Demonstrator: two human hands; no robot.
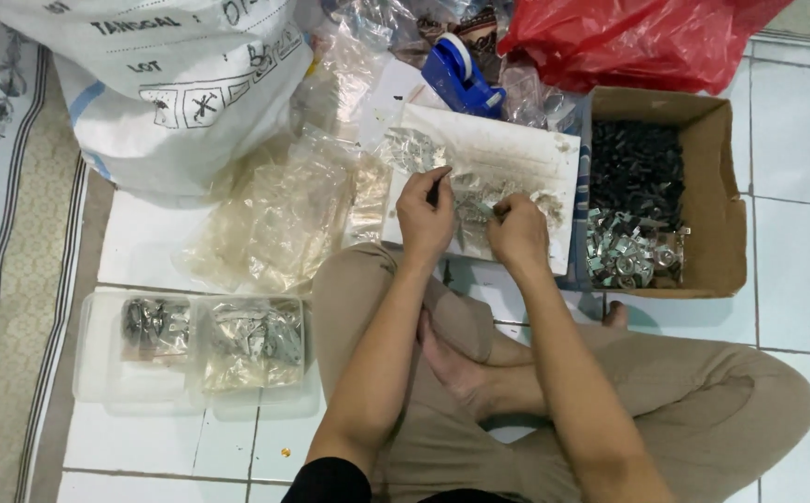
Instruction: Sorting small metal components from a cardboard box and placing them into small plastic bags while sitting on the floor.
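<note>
While pinched on a thin dark tool, maybe a pen, left hand (426,216) sits just left of the metal bits (479,200) on the white board (507,149). Right hand (517,231) curled, fingertips on the same pile; grip unclear. Equally near. Box (717,200) of parts farther right.

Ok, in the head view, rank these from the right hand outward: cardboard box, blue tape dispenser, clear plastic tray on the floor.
1. Cardboard box, just to the outer side of the right hand.
2. Blue tape dispenser, beyond the hand, past the white board.
3. Clear plastic tray, far across on the left.
</note>
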